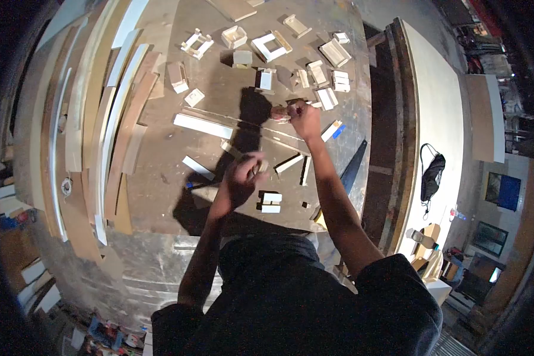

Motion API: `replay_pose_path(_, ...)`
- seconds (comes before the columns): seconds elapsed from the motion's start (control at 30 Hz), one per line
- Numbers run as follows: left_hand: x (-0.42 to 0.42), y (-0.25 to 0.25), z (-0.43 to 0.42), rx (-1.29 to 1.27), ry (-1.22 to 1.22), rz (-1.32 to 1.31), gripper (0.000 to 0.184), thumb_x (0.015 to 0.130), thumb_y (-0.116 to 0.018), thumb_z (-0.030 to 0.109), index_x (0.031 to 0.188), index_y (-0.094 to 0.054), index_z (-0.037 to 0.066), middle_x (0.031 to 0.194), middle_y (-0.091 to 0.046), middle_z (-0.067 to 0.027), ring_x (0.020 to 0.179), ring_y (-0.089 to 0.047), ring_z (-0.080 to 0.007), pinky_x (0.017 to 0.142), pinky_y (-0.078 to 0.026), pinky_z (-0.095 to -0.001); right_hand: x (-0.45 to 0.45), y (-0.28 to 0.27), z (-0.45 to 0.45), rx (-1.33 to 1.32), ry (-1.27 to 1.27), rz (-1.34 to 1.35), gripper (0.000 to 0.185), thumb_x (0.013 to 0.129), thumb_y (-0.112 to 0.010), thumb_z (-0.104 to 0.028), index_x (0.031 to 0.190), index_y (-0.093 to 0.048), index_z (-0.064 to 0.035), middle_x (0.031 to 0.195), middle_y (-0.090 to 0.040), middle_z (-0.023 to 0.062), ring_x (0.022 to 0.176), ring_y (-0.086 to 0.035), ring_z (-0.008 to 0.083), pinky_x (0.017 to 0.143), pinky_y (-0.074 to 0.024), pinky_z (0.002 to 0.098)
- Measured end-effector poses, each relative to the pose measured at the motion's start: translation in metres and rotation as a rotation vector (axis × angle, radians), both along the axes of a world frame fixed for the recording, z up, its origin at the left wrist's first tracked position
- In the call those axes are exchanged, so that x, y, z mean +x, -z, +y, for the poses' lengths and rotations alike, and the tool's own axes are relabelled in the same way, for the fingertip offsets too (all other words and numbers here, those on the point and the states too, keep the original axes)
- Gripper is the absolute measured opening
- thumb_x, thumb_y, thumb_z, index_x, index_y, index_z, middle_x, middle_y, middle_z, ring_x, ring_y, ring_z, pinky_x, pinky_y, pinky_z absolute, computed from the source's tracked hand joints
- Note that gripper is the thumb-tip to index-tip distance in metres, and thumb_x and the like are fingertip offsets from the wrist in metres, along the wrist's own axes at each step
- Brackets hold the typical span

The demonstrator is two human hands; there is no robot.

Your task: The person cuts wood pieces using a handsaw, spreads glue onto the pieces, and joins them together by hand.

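My left hand (243, 177) is above the near middle of the wooden worktable (154, 207), its fingers curled round a small pale wood piece (260, 169). Farther forward, my right hand (305, 118) is closed on a small reddish-brown object (280, 113) that I cannot make out clearly. A white-faced strip (203, 126) lies left of my hands, and a small white-topped block (271, 202) sits close to my body. Thin wood strips (289, 163) lie between my forearms. Several small wooden frames and boxes (271, 45) are spread over the far side.
Long boards and strips (80, 118) are piled along the left. A handsaw (354, 160) lies at the table's right edge, beyond my right forearm. Across a dark gap stands a pale board (439, 107) with a black cloth item (433, 177) on it.
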State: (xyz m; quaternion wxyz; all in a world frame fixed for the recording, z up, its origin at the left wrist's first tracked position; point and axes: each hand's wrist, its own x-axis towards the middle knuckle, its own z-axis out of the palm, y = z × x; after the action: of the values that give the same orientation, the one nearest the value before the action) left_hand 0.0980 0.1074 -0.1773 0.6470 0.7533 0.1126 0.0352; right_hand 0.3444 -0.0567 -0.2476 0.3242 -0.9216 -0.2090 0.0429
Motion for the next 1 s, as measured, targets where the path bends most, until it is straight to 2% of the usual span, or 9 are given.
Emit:
replay_pose_path(0.03, 0.019, 0.008, 0.000, 0.348, 0.056, -0.257, 0.022, 0.090, -0.072, 0.010, 0.107, -0.065, -0.003, 0.110, -0.068, -0.0189, 0.105, -0.067, -0.0363, 0.093, -0.053, -0.0428, -0.001, 0.000, 0.000, 0.006, -0.004, -0.034, 0.022, 0.087, -0.074, -0.020, 0.082, -0.067, -0.0003, 0.074, -0.067, 0.0260, 0.072, -0.069, 0.0446, 0.066, -0.0533, 0.0518)
replay_pose_path(0.07, 0.036, 0.014, -0.003, 0.345, 0.054, -0.257, 0.022, 0.090, -0.072, 0.010, 0.107, -0.065, -0.003, 0.110, -0.068, -0.0189, 0.105, -0.067, -0.0363, 0.093, -0.053, -0.0428, -0.003, 0.002, -0.001, 0.003, -0.005, -0.034, 0.022, 0.087, -0.074, -0.020, 0.082, -0.067, -0.0003, 0.074, -0.067, 0.0260, 0.072, -0.069, 0.0446, 0.066, -0.0533, 0.0518)
replay_pose_path(0.13, 0.066, 0.027, -0.009, 0.353, 0.147, -0.132, 0.023, 0.089, -0.071, 0.012, 0.105, -0.063, -0.002, 0.110, -0.065, -0.0250, 0.105, -0.064, -0.0444, 0.091, -0.051, -0.0471, -0.004, 0.007, -0.002, -0.001, -0.008, -0.053, 0.018, 0.091, -0.072, -0.016, 0.089, -0.071, 0.0018, 0.071, -0.071, 0.0195, 0.063, -0.071, 0.0318, 0.062, -0.0549, 0.0418)
replay_pose_path(0.37, 0.110, 0.076, -0.021, 0.365, 0.189, -0.034, 0.021, 0.091, -0.067, 0.011, 0.106, -0.062, -0.002, 0.104, -0.065, -0.0280, 0.100, -0.064, -0.0468, 0.084, -0.050, -0.0531, -0.008, -0.002, 0.002, -0.085, 0.032, -0.046, 0.021, 0.094, -0.068, -0.016, 0.084, -0.069, 0.0021, 0.069, -0.069, 0.0200, 0.062, -0.070, 0.0345, 0.059, -0.0531, 0.0425)
replay_pose_path(0.63, 0.112, 0.074, -0.019, 0.409, 0.156, -0.121, 0.019, 0.089, -0.067, 0.009, 0.100, -0.056, -0.002, 0.102, -0.064, -0.0285, 0.093, -0.063, -0.0492, 0.076, -0.050, -0.0546, -0.004, 0.024, -0.003, 0.168, 0.054, 0.058, 0.029, 0.099, -0.065, -0.016, 0.080, -0.067, 0.0059, 0.069, -0.072, 0.0154, 0.059, -0.071, 0.0195, 0.055, -0.0541, 0.0347)
replay_pose_path(0.7, 0.111, 0.082, -0.018, 0.419, 0.162, -0.121, 0.019, 0.089, -0.067, 0.008, 0.099, -0.056, -0.003, 0.103, -0.064, -0.0287, 0.092, -0.063, -0.0493, 0.076, -0.049, -0.0548, -0.006, 0.016, -0.002, 0.280, 0.148, 0.249, 0.031, 0.100, -0.064, -0.017, 0.080, -0.067, 0.0063, 0.069, -0.072, 0.0130, 0.059, -0.070, 0.0161, 0.052, -0.0536, 0.0314)
replay_pose_path(0.77, 0.110, 0.091, -0.019, 0.466, 0.208, -0.118, 0.037, 0.081, -0.072, -0.003, 0.115, -0.056, -0.007, 0.151, -0.044, -0.0304, 0.127, -0.055, -0.0455, 0.099, -0.052, -0.0478, -0.007, 0.006, 0.000, 0.284, 0.163, 0.291, 0.031, 0.101, -0.064, -0.017, 0.080, -0.066, 0.0067, 0.069, -0.071, 0.0135, 0.059, -0.071, 0.0166, 0.052, -0.0538, 0.0315)
replay_pose_path(0.9, 0.109, 0.084, -0.022, 0.507, 0.135, -0.263, 0.036, 0.080, -0.073, -0.004, 0.111, -0.056, -0.007, 0.153, -0.044, -0.0301, 0.126, -0.055, -0.0453, 0.098, -0.053, -0.0480, -0.009, -0.004, 0.000, 0.303, 0.227, 0.347, 0.031, 0.100, -0.064, -0.016, 0.080, -0.066, 0.0069, 0.069, -0.072, 0.0145, 0.061, -0.072, 0.0172, 0.051, -0.0543, 0.0312)
replay_pose_path(1.0, 0.108, 0.080, -0.022, 0.472, 0.181, -0.107, 0.038, 0.081, -0.073, -0.002, 0.116, -0.057, -0.006, 0.146, -0.050, -0.0302, 0.124, -0.057, -0.0450, 0.097, -0.053, -0.0484, -0.008, -0.010, -0.005, 0.282, 0.194, 0.303, 0.031, 0.101, -0.065, -0.016, 0.080, -0.066, 0.0072, 0.071, -0.072, 0.0154, 0.062, -0.073, 0.0188, 0.052, -0.0550, 0.0312)
